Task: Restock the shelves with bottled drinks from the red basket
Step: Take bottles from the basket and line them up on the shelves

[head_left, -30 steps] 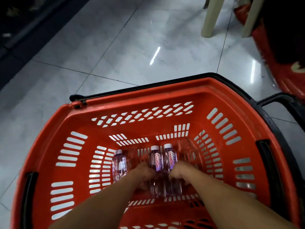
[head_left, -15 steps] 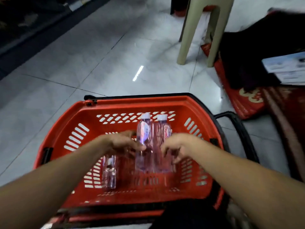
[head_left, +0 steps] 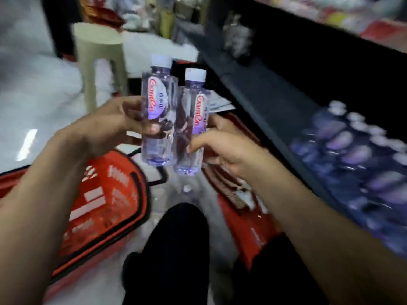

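1. One dark shelf unit [head_left: 253,89] fills the right side; its lower shelf carries rows of purple-labelled bottles [head_left: 361,159], too blurred to count.
2. One red basket [head_left: 103,208] sits on the pale tiled floor [head_left: 33,84] at lower left, below the left forearm; its inside is mostly out of sight.
3. One beige plastic stool [head_left: 99,53] stands on the floor beyond the basket.
4. Two bare hands are raised in the middle of the view, above the basket's far corner and just left of the shelf edge.
5. Two clear bottled drinks with white caps and purple labels are held upright, side by side and touching.
6. One, the left bottle [head_left: 157,111], sits slightly higher; the left hand [head_left: 114,126] has its grip closed round the middle of it, fingers curled over the label.
7. One, the right bottle [head_left: 193,122], is pinched at its lower half by the right hand [head_left: 222,148], thumb in front.
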Action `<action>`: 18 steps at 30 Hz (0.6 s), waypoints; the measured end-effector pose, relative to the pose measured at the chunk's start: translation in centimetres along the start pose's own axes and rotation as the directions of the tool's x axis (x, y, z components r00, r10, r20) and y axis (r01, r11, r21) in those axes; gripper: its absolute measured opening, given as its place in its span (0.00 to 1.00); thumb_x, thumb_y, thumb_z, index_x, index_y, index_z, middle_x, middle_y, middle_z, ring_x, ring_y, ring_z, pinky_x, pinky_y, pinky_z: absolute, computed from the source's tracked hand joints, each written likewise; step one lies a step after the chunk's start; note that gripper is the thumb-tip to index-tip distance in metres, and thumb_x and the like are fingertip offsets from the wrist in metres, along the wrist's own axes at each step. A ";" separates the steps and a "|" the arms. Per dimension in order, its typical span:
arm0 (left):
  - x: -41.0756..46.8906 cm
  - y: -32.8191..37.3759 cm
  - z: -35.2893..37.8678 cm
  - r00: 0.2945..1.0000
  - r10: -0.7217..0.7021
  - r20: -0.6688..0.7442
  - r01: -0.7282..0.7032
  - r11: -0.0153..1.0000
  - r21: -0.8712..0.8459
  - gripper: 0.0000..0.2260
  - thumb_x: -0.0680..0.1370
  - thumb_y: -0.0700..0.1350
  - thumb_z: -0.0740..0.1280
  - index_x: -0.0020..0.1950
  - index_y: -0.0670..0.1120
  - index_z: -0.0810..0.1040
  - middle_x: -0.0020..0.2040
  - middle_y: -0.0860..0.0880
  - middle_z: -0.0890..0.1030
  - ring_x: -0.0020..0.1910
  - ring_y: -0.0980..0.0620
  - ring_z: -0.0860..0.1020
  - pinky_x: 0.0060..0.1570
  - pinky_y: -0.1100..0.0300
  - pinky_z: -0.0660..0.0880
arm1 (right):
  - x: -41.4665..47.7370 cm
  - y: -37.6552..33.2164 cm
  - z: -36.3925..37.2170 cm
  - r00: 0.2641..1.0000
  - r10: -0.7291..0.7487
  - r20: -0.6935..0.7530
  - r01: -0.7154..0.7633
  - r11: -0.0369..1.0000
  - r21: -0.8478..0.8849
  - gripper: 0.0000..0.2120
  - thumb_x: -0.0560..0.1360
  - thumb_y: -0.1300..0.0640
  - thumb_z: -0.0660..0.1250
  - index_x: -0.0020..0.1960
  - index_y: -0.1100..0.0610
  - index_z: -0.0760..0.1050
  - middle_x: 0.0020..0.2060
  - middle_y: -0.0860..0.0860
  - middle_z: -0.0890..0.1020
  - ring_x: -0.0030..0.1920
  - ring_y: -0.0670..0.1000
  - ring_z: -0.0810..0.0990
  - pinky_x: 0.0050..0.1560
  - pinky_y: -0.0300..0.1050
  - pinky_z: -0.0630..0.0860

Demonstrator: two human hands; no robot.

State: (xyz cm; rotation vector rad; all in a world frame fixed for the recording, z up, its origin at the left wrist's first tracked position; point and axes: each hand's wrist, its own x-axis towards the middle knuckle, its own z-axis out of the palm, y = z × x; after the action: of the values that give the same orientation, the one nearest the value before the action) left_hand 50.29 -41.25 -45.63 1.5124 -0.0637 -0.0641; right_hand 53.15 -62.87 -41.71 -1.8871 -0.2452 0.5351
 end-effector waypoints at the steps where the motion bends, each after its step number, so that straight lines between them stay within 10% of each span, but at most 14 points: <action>1: 0.4 1.0 2.9 0.998 0.040 0.056 -0.040 0.999 -0.007 0.36 0.52 0.46 0.84 0.58 0.43 0.81 0.52 0.43 0.85 0.49 0.47 0.84 0.51 0.49 0.79 | -2.6 0.0 -2.3 0.996 -0.037 -0.086 0.038 0.999 0.013 0.19 0.66 0.75 0.69 0.45 0.52 0.73 0.33 0.45 0.79 0.29 0.41 0.76 0.28 0.31 0.74; 6: 1.7 5.2 18.1 0.933 0.176 0.313 -0.141 0.981 -0.133 0.31 0.55 0.42 0.83 0.56 0.43 0.81 0.45 0.46 0.86 0.44 0.51 0.84 0.48 0.58 0.81 | -15.3 3.2 -11.6 0.883 -0.096 -0.460 0.153 0.984 0.088 0.19 0.66 0.71 0.73 0.47 0.51 0.75 0.37 0.46 0.82 0.33 0.40 0.79 0.29 0.29 0.72; 11: 0.1 6.8 32.8 0.811 0.187 0.555 -0.146 0.982 -0.117 0.18 0.66 0.28 0.68 0.50 0.45 0.79 0.34 0.52 0.85 0.34 0.60 0.82 0.30 0.70 0.75 | -26.8 8.1 -17.2 0.657 -0.086 -0.749 0.210 0.975 0.072 0.21 0.59 0.63 0.76 0.50 0.51 0.77 0.34 0.44 0.82 0.45 0.54 0.81 0.52 0.57 0.79; 18: -2.7 4.9 45.3 0.660 0.146 0.737 -0.111 0.989 -0.097 0.23 0.64 0.31 0.72 0.58 0.44 0.79 0.43 0.50 0.86 0.49 0.52 0.84 0.49 0.57 0.82 | -37.8 13.8 -18.2 0.353 -0.045 -0.935 0.230 0.973 0.040 0.16 0.69 0.67 0.75 0.53 0.53 0.80 0.48 0.53 0.86 0.52 0.57 0.84 0.56 0.57 0.79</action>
State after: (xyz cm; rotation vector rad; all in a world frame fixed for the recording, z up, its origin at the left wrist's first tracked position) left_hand 43.87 -85.83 -38.17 1.3424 -0.8330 -0.5740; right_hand 27.56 -98.82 -39.84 -1.6879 0.4100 -0.7007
